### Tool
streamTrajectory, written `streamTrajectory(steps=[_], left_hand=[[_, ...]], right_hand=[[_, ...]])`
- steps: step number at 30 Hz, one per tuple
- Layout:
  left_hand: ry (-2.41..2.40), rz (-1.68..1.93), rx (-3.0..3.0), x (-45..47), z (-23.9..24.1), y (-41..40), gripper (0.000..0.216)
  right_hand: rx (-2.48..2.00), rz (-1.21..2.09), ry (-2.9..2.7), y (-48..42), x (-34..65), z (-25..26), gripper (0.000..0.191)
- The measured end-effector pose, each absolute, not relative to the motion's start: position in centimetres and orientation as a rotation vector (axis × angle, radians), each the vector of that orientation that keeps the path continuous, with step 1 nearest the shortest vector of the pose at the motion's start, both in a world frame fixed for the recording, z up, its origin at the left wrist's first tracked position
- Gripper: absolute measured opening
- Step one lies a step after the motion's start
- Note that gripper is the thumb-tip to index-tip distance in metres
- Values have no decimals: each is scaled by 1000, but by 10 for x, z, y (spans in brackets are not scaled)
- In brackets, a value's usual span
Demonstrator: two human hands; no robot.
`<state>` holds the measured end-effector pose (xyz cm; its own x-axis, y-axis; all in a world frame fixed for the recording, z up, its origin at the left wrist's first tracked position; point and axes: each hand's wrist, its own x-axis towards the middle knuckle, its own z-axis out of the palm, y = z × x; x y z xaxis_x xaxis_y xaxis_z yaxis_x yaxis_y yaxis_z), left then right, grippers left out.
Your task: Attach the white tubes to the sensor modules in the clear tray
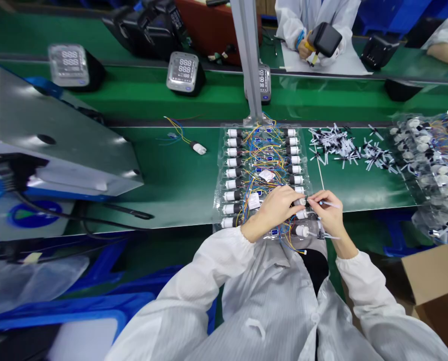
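A clear plastic tray (217, 200) lies at the bench's front edge, with two columns of small black-and-white cylindrical pumps (231, 173) and coloured wires between them. My left hand (274, 208) reaches over the tray's right column. Its thumb and fingers pinch the white end of one pump (300, 201). Just right of it, my right hand (329, 215) is closed on a thin whitish tube (331, 204), its fingertips close to that pump end. Whether tube and pump touch is hidden by the fingers. More tubing with a dark fitting (320, 231) hangs below my right hand.
Loose white tubes with black fittings (337, 145) lie right of the tray. Stacked filled trays (430, 165) stand farther right. A single wired pump (199, 148) lies left, near a metal box (58, 135). A metal post (248, 60) rises behind; across, a person holds a black device (324, 39).
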<state>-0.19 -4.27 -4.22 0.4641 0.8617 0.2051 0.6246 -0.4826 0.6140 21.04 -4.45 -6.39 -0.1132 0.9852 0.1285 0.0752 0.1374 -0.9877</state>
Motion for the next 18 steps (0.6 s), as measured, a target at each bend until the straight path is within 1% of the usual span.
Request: streamTrajectory(steps=[6,12,18], left_hand=[[1232,711,2260,-2,-45,-42,29],[1239,736,2247,-2,-47,-42,29],[1261,701,2236,-1,-46,-41,25]], right_hand=[[-1145,1108,-1418,-44,206,-70,28],[-1123,1106,-1412,-44,207,-70,23],[-1145,1122,-1456,-42,207,-67,26]])
